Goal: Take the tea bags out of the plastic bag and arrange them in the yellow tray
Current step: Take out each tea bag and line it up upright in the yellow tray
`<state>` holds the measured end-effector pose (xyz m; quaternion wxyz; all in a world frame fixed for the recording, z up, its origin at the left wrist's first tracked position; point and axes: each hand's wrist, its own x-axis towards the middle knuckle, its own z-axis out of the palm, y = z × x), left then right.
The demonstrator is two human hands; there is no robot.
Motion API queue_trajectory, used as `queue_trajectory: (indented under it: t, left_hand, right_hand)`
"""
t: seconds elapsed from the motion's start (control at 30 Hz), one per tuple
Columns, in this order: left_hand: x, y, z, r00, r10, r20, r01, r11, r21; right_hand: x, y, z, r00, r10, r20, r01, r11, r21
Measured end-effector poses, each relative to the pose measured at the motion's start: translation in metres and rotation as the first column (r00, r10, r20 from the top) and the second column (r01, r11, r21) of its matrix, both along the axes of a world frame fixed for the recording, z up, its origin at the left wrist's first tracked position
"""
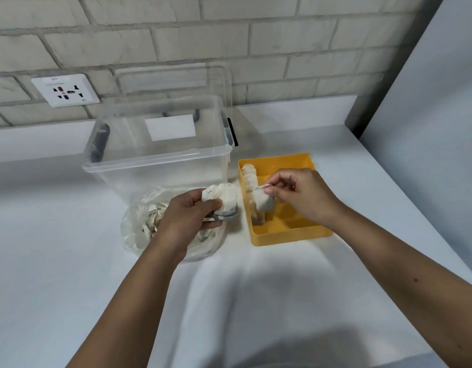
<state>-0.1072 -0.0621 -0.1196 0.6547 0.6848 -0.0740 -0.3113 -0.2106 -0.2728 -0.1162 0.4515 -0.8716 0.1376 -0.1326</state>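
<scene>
Yellow tray, left edge: my right hand pinches a tea bag | my left hand grips tea-bag bundle

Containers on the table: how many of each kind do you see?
Clear storage box: 1
Yellow tray: 1
Plastic bag: 1
Total: 3
</scene>
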Motion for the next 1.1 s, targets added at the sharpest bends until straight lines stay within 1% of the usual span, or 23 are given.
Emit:
queue_trajectory:
  t: [0.07,0.13,0.23,0.33,0.6,0.83,0.9,0.93,1.0,1.07,1.1]
  left_hand:
    - [0.0,-0.001,-0.004,1.0,-0.006,-0.002,0.006,1.0,-0.001]
    - [0.002,-0.001,-0.006,1.0,-0.012,-0.004,0.012,1.0,0.003]
    - [0.006,-0.001,-0.009,1.0,-0.002,-0.009,0.002,1.0,0.015]
    - [0.008,-0.001,-0.011,1.0,0.0,-0.012,0.0,1.0,0.013]
    - [0.009,-0.003,-0.013,0.999,-0.005,-0.039,0.006,1.0,0.011]
    - [0.004,-0.005,-0.018,0.996,-0.009,-0.089,0.008,1.0,-0.015]
    - [0.002,-0.006,-0.017,0.995,-0.008,-0.099,0.005,1.0,-0.028]
    - [0.001,-0.007,-0.018,0.995,-0.009,-0.102,0.005,0.999,-0.033]
    - [-0.001,-0.01,-0.017,0.995,-0.013,-0.097,0.009,0.999,-0.036]
    - [-0.004,-0.014,-0.016,0.996,-0.029,-0.081,0.026,0.999,-0.035]
    - [-0.005,-0.016,-0.016,0.996,-0.042,-0.073,0.039,0.999,-0.035]
  right_hand:
    - [0.0,-0.007,-0.009,0.987,0.039,-0.158,-0.037,0.999,0.016]
    - [0.003,-0.01,-0.019,0.961,0.078,-0.267,-0.068,0.997,0.047]
    - [0.01,-0.01,-0.033,0.941,0.097,-0.323,-0.068,0.993,0.101]
    - [0.018,-0.011,-0.044,0.938,0.086,-0.337,-0.044,0.991,0.13]
    - [0.031,-0.011,-0.054,0.958,-0.017,-0.288,0.03,0.999,0.042]
    - [0.027,-0.01,-0.055,0.952,-0.011,-0.305,0.021,0.999,0.027]
    - [0.022,-0.008,-0.047,0.965,-0.063,-0.253,0.072,0.997,0.027]
    - [0.02,-0.005,-0.042,0.975,-0.103,-0.194,0.115,0.992,0.05]
    - [0.015,0.005,-0.031,0.985,-0.157,-0.068,0.166,0.971,0.171]
    - [0.012,0.02,-0.026,0.991,-0.129,-0.018,0.129,0.945,0.3]
    - [0.012,0.026,-0.025,0.994,-0.108,-0.016,0.107,0.94,0.325]
